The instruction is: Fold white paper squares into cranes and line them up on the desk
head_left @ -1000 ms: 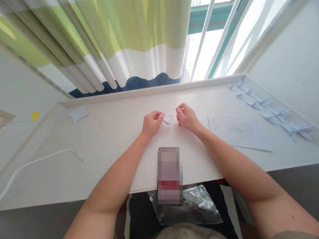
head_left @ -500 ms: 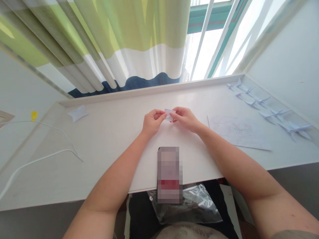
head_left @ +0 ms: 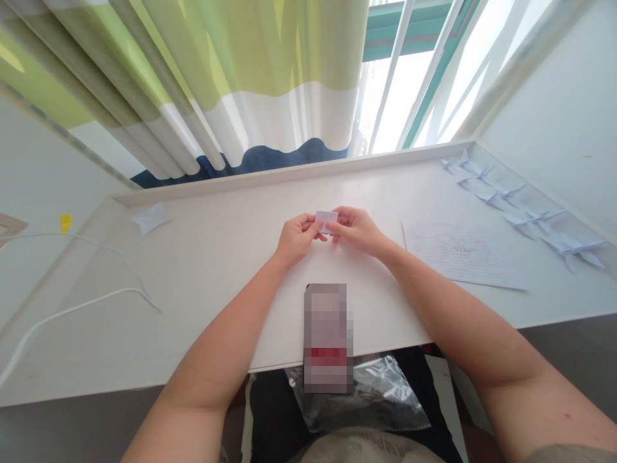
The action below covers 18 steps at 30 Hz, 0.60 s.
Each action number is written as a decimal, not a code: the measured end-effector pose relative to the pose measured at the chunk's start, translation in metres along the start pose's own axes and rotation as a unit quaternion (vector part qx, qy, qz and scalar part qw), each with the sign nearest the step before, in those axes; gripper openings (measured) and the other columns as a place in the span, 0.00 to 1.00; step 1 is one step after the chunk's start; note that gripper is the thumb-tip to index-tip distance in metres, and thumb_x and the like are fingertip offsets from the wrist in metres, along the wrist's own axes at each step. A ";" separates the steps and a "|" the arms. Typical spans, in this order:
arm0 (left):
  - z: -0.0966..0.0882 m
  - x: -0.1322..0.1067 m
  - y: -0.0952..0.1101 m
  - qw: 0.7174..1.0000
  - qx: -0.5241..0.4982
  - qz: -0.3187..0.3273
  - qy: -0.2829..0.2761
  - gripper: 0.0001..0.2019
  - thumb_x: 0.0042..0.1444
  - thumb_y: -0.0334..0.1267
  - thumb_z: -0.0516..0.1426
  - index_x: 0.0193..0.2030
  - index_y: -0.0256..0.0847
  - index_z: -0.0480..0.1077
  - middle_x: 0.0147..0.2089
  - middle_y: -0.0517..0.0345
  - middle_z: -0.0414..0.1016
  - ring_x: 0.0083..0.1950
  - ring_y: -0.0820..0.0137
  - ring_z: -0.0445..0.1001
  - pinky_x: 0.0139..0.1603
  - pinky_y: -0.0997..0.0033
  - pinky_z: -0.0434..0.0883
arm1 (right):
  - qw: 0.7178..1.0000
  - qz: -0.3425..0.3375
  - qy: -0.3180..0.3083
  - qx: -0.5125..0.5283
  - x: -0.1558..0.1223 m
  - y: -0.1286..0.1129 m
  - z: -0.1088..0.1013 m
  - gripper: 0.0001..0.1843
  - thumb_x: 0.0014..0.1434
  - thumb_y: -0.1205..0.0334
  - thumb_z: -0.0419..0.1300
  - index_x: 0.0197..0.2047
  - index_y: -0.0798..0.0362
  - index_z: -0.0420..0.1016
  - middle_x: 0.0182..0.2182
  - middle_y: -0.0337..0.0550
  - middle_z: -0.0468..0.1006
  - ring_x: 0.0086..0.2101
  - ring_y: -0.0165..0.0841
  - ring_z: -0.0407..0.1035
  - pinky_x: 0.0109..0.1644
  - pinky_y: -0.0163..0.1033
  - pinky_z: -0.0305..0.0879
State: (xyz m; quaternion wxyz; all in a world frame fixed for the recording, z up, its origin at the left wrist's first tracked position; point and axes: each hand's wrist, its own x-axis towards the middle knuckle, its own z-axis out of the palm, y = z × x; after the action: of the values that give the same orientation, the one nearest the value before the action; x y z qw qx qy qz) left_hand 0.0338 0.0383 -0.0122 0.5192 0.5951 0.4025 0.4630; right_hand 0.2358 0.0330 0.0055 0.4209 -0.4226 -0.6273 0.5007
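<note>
folded paper turned squarer since earlier, hands pinching both sides, thumbs hiding its lower part

left fingers + right fingers: pinching small white paper | phone: across desk edge | lined sheet: right side

Folded slip: white paper, matt, smooth. Pointed folded shapes: white paper, matt. Written sheet: thin paper, matt. Desk: smooth, pale, with a soft sheen (wood or laminate, I cannot tell from my remote seat). Bag: clear plastic, glossy, wrinkled. Curtain: cloth, matt, softly pleated.
</note>
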 end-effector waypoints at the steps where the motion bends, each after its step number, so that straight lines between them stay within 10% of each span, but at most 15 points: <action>1: -0.001 0.001 0.000 1.000 -0.003 -0.001 0.003 0.27 0.60 0.63 0.72 0.46 0.39 0.81 0.37 0.52 0.88 0.34 0.65 0.87 0.42 0.64 0.80 | 1.000 -0.003 -0.009 0.007 0.000 0.000 0.000 0.24 0.60 0.40 0.77 0.43 0.52 0.81 0.31 0.42 0.85 0.30 0.35 0.79 0.36 0.41 0.75; 18: -0.004 0.004 -0.005 0.999 0.017 0.010 0.037 0.19 0.65 0.56 0.69 0.40 0.40 0.78 0.30 0.58 0.82 0.30 0.71 0.78 0.36 0.70 0.74 | 0.997 -0.011 -0.069 -0.019 -0.001 0.001 -0.009 0.27 0.59 0.56 0.76 0.60 0.50 0.77 0.28 0.32 0.77 0.30 0.35 0.77 0.37 0.42 0.71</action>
State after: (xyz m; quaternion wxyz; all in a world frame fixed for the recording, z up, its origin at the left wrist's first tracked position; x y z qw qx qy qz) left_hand 0.0313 0.0438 -0.0167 0.4891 0.5900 0.4234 0.4831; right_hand 0.2449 0.0352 0.0053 0.3737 -0.3877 -0.6692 0.5120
